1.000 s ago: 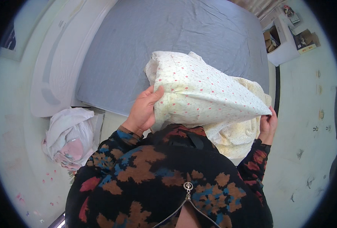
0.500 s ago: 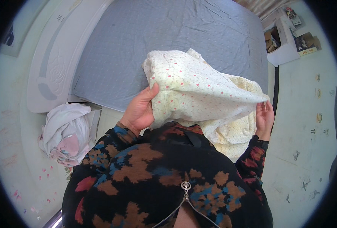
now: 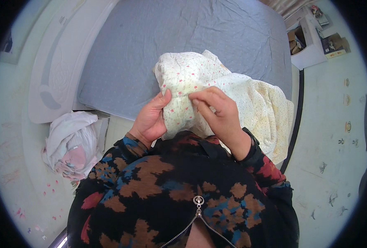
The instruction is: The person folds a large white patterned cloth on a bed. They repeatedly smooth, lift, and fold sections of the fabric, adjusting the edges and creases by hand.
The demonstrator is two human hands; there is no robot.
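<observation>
A white bedding cloth (image 3: 179, 76) printed with small pink flowers lies bunched over the near side of the bed and hangs toward me. Its right part shows a yellowish speckled print. My left hand (image 3: 150, 118) grips the left edge of the cloth, thumb on top and the other fingers partly hidden beneath. Close by on the right, my right hand (image 3: 218, 113) pinches a fold of the same cloth between thumb and fingertips.
A grey sheet covers the bed (image 3: 183, 29). The pale headboard (image 3: 61, 62) stands at the left, with a heap of white and pink fabric (image 3: 74, 136) below it. A white cabinet (image 3: 309, 53) and an open box (image 3: 334, 44) are at the far right.
My right hand has let go of the cloth's far right end, moved left and pinched it near my left hand. The right part of the cloth has dropped onto the bed. My left hand keeps its grip.
</observation>
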